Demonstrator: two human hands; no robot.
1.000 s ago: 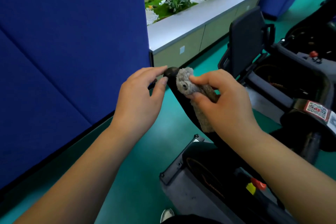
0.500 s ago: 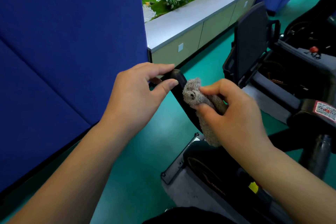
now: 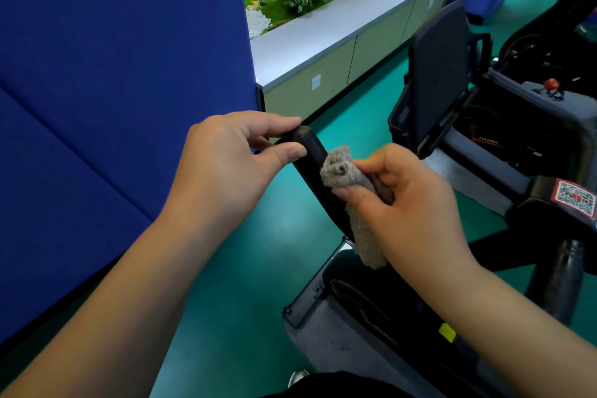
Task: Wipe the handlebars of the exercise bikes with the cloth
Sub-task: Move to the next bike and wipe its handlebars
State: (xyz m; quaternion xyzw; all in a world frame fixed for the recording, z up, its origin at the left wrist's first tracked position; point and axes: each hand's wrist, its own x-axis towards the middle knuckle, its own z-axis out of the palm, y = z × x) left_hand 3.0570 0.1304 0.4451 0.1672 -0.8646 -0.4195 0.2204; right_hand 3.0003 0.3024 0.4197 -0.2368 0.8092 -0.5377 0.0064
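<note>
Mid-wipe on one black handlebar [image 3: 311, 152], centre of scene, slanting from near right up to far left. Left hand [image 3: 226, 168] pinching the bar's far tip between thumb and forefinger, steadying it. Right hand [image 3: 407, 203] gripping the grey cloth [image 3: 342, 171], bunched against the bar just below that tip. Next, probably: sliding the cloth down toward the near end, tip kept pinned. Lower bar hidden behind cloth and right hand; other handlebars not identifiable.
</note>
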